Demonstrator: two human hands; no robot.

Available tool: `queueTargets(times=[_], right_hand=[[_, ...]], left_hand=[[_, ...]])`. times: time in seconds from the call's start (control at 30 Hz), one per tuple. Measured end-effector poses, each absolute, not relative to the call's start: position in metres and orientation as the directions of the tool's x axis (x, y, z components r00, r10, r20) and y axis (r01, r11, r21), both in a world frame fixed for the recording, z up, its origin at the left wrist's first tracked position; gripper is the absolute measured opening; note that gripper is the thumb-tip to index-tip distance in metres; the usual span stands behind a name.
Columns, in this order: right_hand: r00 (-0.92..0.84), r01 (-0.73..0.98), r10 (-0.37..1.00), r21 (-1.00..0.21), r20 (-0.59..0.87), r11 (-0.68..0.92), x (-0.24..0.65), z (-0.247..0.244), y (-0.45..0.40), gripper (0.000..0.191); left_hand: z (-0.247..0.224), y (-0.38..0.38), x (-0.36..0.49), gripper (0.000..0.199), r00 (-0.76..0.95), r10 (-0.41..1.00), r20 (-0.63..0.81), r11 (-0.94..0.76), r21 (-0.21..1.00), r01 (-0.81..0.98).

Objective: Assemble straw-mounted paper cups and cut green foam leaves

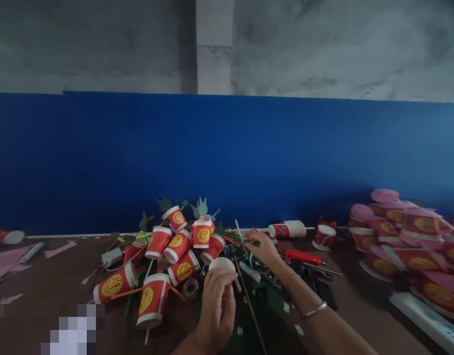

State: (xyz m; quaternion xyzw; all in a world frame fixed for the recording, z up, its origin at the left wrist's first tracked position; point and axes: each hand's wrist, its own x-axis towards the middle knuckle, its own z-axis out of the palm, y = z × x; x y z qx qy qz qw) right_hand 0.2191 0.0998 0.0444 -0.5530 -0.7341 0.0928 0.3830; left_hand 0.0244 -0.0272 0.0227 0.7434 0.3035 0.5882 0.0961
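My left hand (216,305) is closed round a paper cup (221,265), whose pale round end faces up. Farther forward and to the right, my right hand (263,248) reaches over the cluttered middle of the table, its fingertips near a pale straw (241,234) and a bundle of thin sticks. Whether the fingers touch the straw cannot be made out. A silver bangle circles the right wrist. Left of my hands lies a heap of red cups with yellow emblems (184,268), some with straws stuck through them.
A red-handled tool (304,256) lies right of my right hand. Pink-topped red cups (421,224) are piled at the far right beside a white power strip (427,315). Pink paper (8,261) lies at the left, a charger (112,257) by the heap. A blue wall panel (227,162) stands behind.
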Motion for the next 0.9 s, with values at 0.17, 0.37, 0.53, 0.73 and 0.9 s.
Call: queueTargets(times=[0.17, 0.37, 0.53, 0.73, 0.9], right_hand=[[-0.074, 0.628, 0.875, -0.659, 0.478, 0.413, 0.208, 0.063, 0.085, 0.014], [-0.090, 0.483, 0.896, -0.768, 0.435, 0.421, 0.184, 0.085, 0.054, 0.013], [-0.099, 0.313, 0.944, -0.891, 0.315, 0.330, 0.175, 0.093, 0.041, 0.010], [-0.283, -0.138, 0.959, -0.989, -0.012, -0.053, 0.185, 0.097, 0.039, 0.019], [-0.208, -0.321, 0.978, -0.943, -0.023, -0.090, 0.182, 0.098, 0.037, 0.020]], left_hand=[[0.049, -0.009, 0.038, 0.021, -0.106, 0.806, 0.583, -0.555, 0.805, 0.209], [0.083, 0.023, 0.050, 0.034, -0.144, 0.923, 0.357, -0.369, 0.928, -0.061], [0.086, 0.037, 0.042, 0.022, -0.110, 0.959, 0.263, -0.271, 0.960, -0.074], [0.091, 0.037, 0.031, 0.021, 0.149, 0.989, 0.022, 0.030, 0.939, -0.343], [0.093, 0.031, 0.035, 0.026, 0.220, 0.975, -0.041, 0.107, 0.950, -0.294]])
